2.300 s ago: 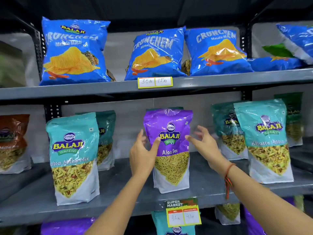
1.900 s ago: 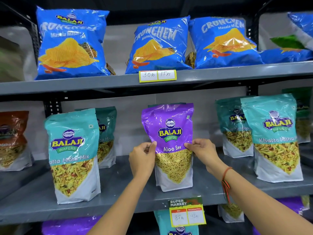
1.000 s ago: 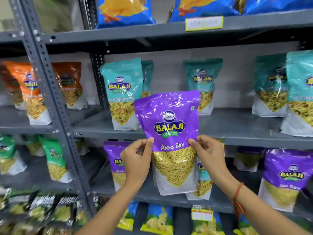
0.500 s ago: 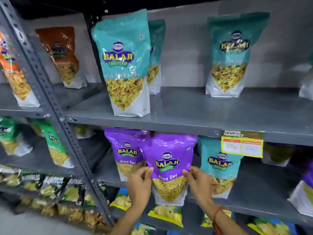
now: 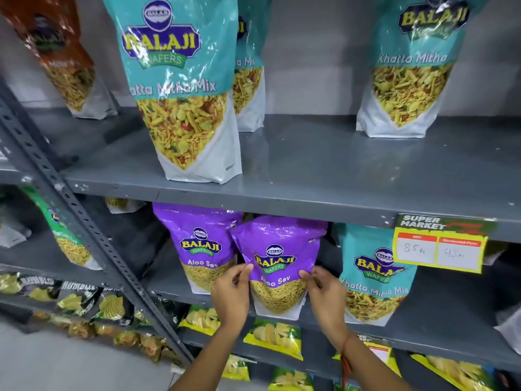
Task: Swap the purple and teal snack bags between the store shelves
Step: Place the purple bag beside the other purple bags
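both hands (image 5: 279, 297) pinch the purple bag (image 5: 277, 266) at lower centre; better set its base flat before releasing.

Aloo Sev bag (image 5: 277, 259) on lower shelf (image 5: 439, 331), between another Aloo Sev bag (image 5: 198, 244) left, Khatta Mitha bag (image 5: 376, 275) right

A purple Aloo Sev bag (image 5: 277, 258) is held by both hands at the lower shelf (image 5: 439, 331), the left hand (image 5: 231, 294) pinching its left edge and the right hand (image 5: 327, 297) its right edge. Whether its base rests on the shelf cannot be told. Just to its left a second purple bag (image 5: 197, 244) is partly overlapped by it; to its right a teal Khatta Mitha Mix bag (image 5: 377, 275) stands upright. On the upper shelf (image 5: 310, 170) three teal bags are seen, the nearest (image 5: 180, 88) at the front left. A yellow price tag (image 5: 438, 248) is fixed to the upper shelf's edge.
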Tool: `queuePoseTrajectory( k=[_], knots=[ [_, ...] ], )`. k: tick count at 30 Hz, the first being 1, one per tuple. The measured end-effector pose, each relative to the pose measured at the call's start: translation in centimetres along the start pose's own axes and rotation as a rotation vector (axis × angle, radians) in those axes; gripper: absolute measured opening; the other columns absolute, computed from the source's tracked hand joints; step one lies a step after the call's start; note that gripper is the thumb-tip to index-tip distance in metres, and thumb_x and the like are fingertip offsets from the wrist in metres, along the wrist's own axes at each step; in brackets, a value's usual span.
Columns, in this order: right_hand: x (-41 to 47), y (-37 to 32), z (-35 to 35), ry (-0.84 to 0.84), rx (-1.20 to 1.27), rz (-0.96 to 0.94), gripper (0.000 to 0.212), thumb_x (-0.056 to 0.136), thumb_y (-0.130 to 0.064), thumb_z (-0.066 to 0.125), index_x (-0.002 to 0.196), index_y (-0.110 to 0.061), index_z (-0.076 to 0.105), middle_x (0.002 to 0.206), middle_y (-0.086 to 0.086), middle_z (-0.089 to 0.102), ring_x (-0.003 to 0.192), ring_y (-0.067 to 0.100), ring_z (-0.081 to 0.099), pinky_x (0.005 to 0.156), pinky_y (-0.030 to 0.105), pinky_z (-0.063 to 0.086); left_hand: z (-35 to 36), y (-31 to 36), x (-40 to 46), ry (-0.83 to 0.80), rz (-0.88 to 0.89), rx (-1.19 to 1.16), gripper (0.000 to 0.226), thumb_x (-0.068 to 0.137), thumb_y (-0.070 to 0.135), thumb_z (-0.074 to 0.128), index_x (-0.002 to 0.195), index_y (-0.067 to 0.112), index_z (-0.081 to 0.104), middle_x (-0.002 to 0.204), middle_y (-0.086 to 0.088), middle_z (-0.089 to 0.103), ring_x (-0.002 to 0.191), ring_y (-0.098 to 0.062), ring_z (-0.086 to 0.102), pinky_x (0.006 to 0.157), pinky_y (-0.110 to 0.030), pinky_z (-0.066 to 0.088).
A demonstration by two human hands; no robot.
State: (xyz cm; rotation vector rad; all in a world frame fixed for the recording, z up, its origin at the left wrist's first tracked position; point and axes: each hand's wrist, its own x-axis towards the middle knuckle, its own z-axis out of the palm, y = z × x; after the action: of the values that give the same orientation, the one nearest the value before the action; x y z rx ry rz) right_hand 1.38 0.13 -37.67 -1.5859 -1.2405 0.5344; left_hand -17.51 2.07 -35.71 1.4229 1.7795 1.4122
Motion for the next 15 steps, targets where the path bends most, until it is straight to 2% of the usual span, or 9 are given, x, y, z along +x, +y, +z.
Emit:
queuePoseTrajectory(
  k=[5, 7, 10, 12, 13, 15],
  knots=[
    [-1.0, 0.0, -0.8, -0.032, 0.028, 0.019, 0.005, 0.090, -0.020, 0.072, 0.090, -0.015, 0.073, 0.074, -0.018, 0.069, 0.070, -0.018, 0.063, 0.058, 0.004, 0.042, -0.9, 1.1, -1.5, 0.033, -0.078, -0.100, 0.026, 0.082, 0.036, 0.073, 0.096, 0.014, 0.076, 0.084, 0.004, 0.075, 0.081, -0.011, 0.069, 0.075, -0.035, 0.057],
    [-2.1, -0.3, -2.0, -0.024, 0.067, 0.042, 0.012, 0.089, -0.018, 0.073, 0.101, -0.015, 0.071, 0.082, -0.015, 0.069, 0.074, -0.019, 0.064, 0.064, 0.000, 0.045, -1.4, 2.0, -2.6, 0.079, -0.107, -0.153, 0.019, 0.080, 0.034, 0.076, 0.093, 0.020, 0.073, 0.083, 0.007, 0.072, 0.082, -0.012, 0.070, 0.076, -0.036, 0.058],
    [-4.3, -0.2, -4.2, 0.006, 0.128, 0.103, 0.022, 0.090, -0.020, 0.071, 0.111, -0.014, 0.070, 0.096, -0.005, 0.072, 0.086, -0.002, 0.068, 0.076, 0.012, 0.051, -1.3, 3.4, -4.6, 0.052, -0.074, -0.169, 0.014, 0.079, 0.034, 0.077, 0.089, 0.025, 0.070, 0.079, 0.010, 0.072, 0.079, -0.014, 0.071, 0.074, -0.035, 0.058],
    [-5.7, 0.1, -6.2, 0.062, 0.154, 0.137, 0.020, 0.090, -0.019, 0.071, 0.109, -0.014, 0.072, 0.100, -0.002, 0.074, 0.089, 0.002, 0.069, 0.080, 0.027, 0.055, -0.4, 4.6, -5.9, -0.025, -0.046, -0.179, 0.016, 0.079, 0.033, 0.077, 0.089, 0.023, 0.073, 0.081, 0.003, 0.075, 0.077, -0.012, 0.070, 0.076, -0.036, 0.058],
    [-6.2, 0.2, -7.3, 0.093, 0.147, 0.156, 0.016, 0.090, -0.019, 0.071, 0.105, -0.016, 0.072, 0.098, -0.003, 0.075, 0.086, -0.003, 0.069, 0.080, 0.029, 0.055, 0.3, 5.3, -6.6, -0.072, -0.032, -0.185, 0.014, 0.078, 0.032, 0.078, 0.088, 0.023, 0.074, 0.081, 0.003, 0.076, 0.077, -0.011, 0.070, 0.078, -0.036, 0.058],
    [-6.8, 0.5, -9.6, 0.159, 0.130, 0.167, 0.009, 0.090, -0.019, 0.071, 0.099, -0.020, 0.071, 0.094, -0.004, 0.075, 0.082, -0.010, 0.067, 0.077, 0.025, 0.054, 1.9, 6.7, -7.9, -0.161, 0.002, -0.191, 0.010, 0.077, 0.028, 0.079, 0.084, 0.028, 0.073, 0.078, 0.007, 0.074, 0.075, -0.008, 0.069, 0.079, -0.033, 0.057]
  ],
)
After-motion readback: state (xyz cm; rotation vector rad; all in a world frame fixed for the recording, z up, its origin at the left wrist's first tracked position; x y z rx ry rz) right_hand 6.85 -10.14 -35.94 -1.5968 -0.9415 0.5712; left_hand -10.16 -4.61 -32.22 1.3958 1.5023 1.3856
